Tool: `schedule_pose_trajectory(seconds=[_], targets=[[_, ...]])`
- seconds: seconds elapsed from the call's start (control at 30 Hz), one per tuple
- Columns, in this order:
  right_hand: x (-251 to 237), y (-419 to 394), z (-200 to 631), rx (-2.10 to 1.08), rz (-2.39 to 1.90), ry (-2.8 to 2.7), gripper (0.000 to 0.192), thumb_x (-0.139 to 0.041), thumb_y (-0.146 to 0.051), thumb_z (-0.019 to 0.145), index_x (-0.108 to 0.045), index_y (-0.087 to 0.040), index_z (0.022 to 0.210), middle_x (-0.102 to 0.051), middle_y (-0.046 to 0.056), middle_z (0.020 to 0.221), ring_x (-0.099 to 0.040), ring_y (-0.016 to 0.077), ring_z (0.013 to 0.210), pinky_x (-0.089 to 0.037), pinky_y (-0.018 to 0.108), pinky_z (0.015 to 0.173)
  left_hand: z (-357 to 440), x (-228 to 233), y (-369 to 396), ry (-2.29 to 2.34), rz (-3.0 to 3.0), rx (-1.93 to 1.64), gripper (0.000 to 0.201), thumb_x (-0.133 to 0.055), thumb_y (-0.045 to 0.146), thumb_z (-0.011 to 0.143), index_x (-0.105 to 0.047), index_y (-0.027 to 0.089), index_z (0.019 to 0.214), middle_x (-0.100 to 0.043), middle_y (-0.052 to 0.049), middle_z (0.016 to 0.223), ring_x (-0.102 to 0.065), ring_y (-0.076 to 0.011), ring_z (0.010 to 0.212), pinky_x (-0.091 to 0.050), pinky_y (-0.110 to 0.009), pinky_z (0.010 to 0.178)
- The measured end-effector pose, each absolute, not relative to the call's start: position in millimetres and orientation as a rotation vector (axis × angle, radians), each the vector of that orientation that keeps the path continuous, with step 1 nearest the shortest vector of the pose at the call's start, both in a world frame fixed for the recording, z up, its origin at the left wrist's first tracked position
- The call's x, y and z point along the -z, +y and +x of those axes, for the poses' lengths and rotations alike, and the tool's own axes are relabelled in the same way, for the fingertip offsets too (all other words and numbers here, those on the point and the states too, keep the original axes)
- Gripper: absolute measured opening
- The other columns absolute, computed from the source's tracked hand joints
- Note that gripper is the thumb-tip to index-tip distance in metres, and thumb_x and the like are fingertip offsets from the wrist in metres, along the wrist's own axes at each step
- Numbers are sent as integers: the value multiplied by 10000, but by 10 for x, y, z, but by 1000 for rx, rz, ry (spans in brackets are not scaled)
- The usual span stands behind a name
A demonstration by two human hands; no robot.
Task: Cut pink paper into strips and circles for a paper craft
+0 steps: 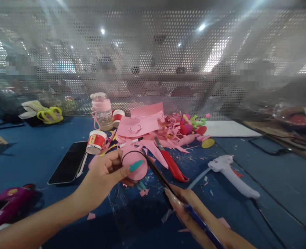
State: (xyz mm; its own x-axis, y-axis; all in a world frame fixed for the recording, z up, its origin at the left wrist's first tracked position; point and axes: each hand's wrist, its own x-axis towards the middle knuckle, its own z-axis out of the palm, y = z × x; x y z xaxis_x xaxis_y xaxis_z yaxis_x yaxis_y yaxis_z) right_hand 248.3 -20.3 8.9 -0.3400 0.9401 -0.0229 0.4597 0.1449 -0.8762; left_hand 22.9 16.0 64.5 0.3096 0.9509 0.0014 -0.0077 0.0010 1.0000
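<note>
My left hand (108, 169) pinches a pink disc (134, 167) that looks like paper, edged with a black line, its thumb flat across the front. In my right hand (186, 207) are scissors (158, 174) with long dark blades; a blue length extends back along the hand. The blade tips meet or nearly meet the disc's right edge; whether they touch it, I cannot tell. Behind the disc lie pink sheets (124, 128) with black circles drawn on them. A red-handled cutter knife (173, 167) rests just right of the scissors, and a white marker (131, 142) lies behind the disc.
To the right lies a white glue gun (227, 174) with its cord. On the left are a phone (70, 164), a red-and-white paper cup (96, 141) and a purple object (11, 204). Further back stand a pink-lidded bottle (102, 112) and a perforated metal screen (147, 55). Pink scraps litter the blue table.
</note>
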Motion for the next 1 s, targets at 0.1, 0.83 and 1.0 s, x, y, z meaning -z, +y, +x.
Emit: schedule_pose_trajectory(seconds=[0.1,0.83,1.0], targets=[[-60,-161,2483,-1103,-1394,-1866,519,-393,-652,785,-602,-182,711,-465,-8,577,-441,132,554,-389,245,506,231,-652,154,962,1347,-979,220,-685,308,704,-580,141,803,-667,-24,722,-634,-136,590,-565,-249,560],[-135,-201,2498,-1020,-1489,-1861,503,-451,-648,753,-634,-180,775,-502,0,576,-489,142,544,-439,252,527,253,-647,139,990,1413,-962,195,-641,311,731,-529,155,695,-613,-1,612,-614,-126,545,-544,-234,530],[-89,-169,2458,-975,-1591,-1844,508,-427,-645,770,-603,-178,673,-408,-29,504,-419,116,481,-390,236,463,244,-645,136,969,1423,-961,176,-639,292,738,-538,154,698,-621,3,626,-612,-110,539,-542,-217,539]])
